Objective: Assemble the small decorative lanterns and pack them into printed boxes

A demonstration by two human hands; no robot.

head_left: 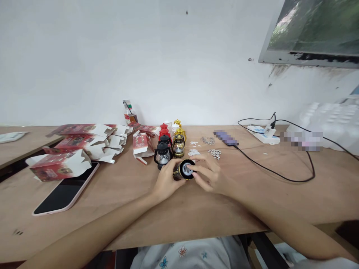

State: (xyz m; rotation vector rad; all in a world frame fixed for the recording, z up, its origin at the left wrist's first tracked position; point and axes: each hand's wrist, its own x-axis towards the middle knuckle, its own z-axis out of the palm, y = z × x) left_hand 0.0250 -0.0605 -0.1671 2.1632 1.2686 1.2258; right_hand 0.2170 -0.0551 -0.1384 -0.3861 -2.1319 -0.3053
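Note:
Close to the table's middle, my left hand [166,177] is closed around a black and gold miniature lantern [176,172], tipped so its round underside faces me. A pale disc with small metal parts shows in that base. My right hand [209,174] has its bent fingers on the base and rim; whether something small sits under the fingertips is hidden. Just beyond stand a black lantern [163,155], a gold lantern [178,145] and a red lantern [164,130]. Small silver button cells [214,154] lie past my right hand, near little white pieces [193,152].
Red and white cartons [60,164] pile up at left, partly over a phone [66,190]. Another carton [141,144] lies left of the lanterns, before a drink bottle [130,114]. A cable [269,175] loops rightward from a second phone [226,138] toward a power strip [263,135].

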